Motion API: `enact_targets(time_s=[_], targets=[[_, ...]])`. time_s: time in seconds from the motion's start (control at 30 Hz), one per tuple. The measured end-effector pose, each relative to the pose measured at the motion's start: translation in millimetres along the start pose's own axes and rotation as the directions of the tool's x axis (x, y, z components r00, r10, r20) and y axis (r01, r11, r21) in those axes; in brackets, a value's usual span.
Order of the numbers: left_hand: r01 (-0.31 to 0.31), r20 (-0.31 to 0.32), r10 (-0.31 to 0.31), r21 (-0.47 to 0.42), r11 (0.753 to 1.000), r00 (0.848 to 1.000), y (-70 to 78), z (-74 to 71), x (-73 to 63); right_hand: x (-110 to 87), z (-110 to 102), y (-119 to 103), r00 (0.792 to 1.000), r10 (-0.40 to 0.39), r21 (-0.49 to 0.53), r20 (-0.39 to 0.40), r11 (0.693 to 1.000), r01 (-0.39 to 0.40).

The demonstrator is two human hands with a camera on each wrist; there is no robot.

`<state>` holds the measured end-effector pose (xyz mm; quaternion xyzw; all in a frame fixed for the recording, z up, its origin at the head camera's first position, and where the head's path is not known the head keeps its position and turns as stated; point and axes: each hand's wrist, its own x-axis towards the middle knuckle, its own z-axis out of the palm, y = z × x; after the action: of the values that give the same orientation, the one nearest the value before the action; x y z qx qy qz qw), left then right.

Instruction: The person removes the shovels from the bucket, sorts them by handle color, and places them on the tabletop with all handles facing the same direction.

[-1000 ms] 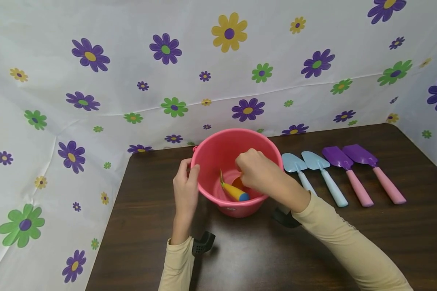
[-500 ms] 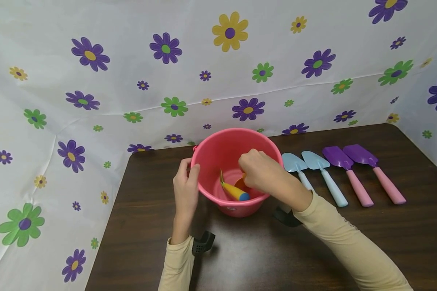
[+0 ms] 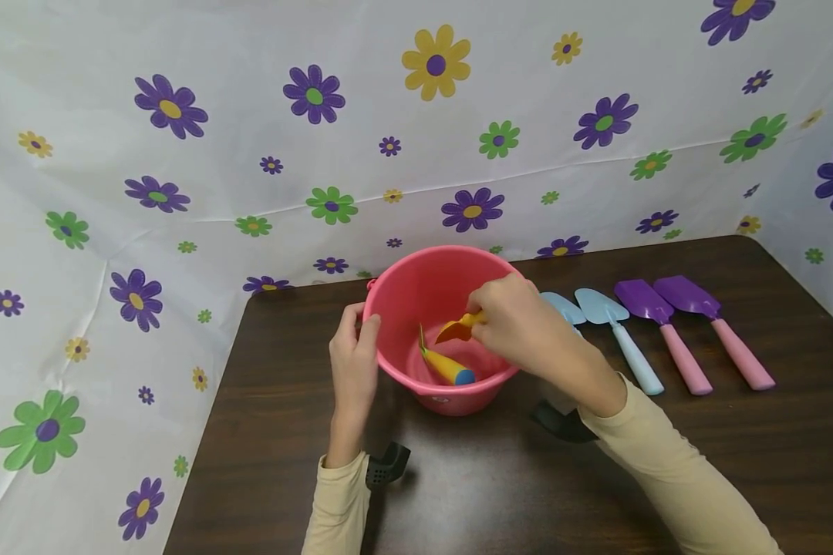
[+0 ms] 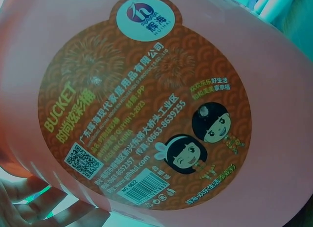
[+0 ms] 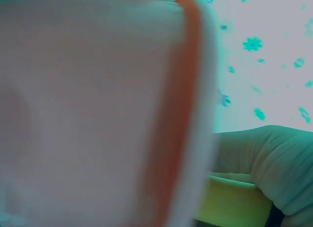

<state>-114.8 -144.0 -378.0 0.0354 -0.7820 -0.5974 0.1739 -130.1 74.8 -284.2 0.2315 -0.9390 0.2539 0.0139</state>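
Observation:
A pink bucket [image 3: 451,402] stands on the table. My left hand [image 3: 355,354] grips its left rim, fingers along the outer wall and thumb over the edge; in the left wrist view those fingers [image 4: 49,205] lie at the bucket's side. Over the right part of the bucket's mouth, my right hand [image 3: 517,320] grips a trowel with an orange blade [image 3: 453,331]. Its yellow handle [image 5: 234,200] shows under the fingers in the right wrist view. Inside the bucket leans another garden tool [image 3: 447,366] with a yellow, blue-ended handle; its thin green head is seen edge-on.
Right of the bucket lie two light-blue trowels [image 3: 632,358], one partly hidden by my right arm. Beyond them are two purple shovels [image 3: 687,295] with pink handles. A flower-patterned white sheet [image 3: 250,116] hangs behind the dark wooden table [image 3: 284,385].
My right hand has moved up and to the right inside the bucket, lifting the orange trowel so more of it shows. The left hand and bucket stay put.

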Motion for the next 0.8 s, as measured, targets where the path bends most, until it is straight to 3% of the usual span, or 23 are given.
enact_targets(time_s=[0.17,0.3,0.43,0.6,0.8], targets=[[-0.012,0.004,0.012,-0.004,1.0,1.0,0.4,0.2,0.8,-17.1,-15,0,0.989,-0.003,0.019,-0.145,1.0,0.006],[-0.007,0.006,0.007,-0.001,1.0,1.0,0.3,0.1,0.9,-30.0,-23,2,0.978,0.005,0.038,-0.207,0.999,0.003],[0.004,0.002,-0.004,-0.002,1.0,1.0,-0.3,-0.3,0.7,-42.8,-27,8,0.956,-0.004,0.073,-0.294,0.997,0.027],[0.0,-0.009,0.0,0.002,1.0,1.0,-0.3,-0.8,1.1,-59.6,-28,13,0.893,-0.023,0.086,-0.45,0.994,0.068],[-0.013,-0.019,0.013,0.007,1.0,1.0,0.0,-0.5,0.7,-78.4,-27,16,0.779,-0.008,0.123,-0.627,0.986,0.11]])
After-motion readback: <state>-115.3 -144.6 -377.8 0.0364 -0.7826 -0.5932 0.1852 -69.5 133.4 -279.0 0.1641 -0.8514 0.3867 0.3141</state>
